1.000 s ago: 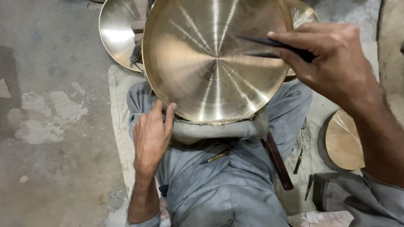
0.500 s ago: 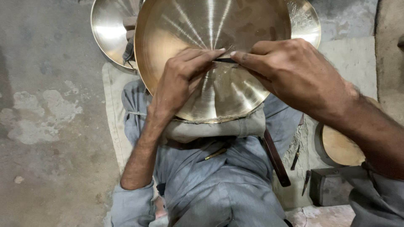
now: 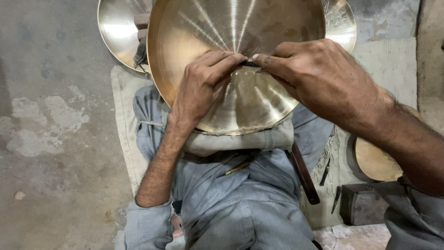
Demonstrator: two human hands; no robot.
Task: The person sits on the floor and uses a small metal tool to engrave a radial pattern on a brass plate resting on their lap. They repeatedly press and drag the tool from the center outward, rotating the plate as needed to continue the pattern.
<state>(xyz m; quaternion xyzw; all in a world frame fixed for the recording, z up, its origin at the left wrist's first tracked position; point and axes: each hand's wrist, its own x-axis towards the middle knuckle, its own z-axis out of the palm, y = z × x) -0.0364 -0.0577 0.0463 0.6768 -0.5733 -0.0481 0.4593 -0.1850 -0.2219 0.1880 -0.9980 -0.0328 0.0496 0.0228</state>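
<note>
Right now I press the thin dark tool [image 3: 250, 64], pinched between left hand [image 3: 203, 85] and right hand [image 3: 323, 83], against the brass dish [image 3: 194, 28] propped on my lap, mid-scrape; I judge steady pressure comes next.

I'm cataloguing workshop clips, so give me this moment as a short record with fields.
left hand: fingertips on a thin dark tool
right hand: pinching the same tool
work: large brass dish, propped on a cloth pad on the lap
behind: two more shiny dishes
floor right: dark metal block, small tools
</note>
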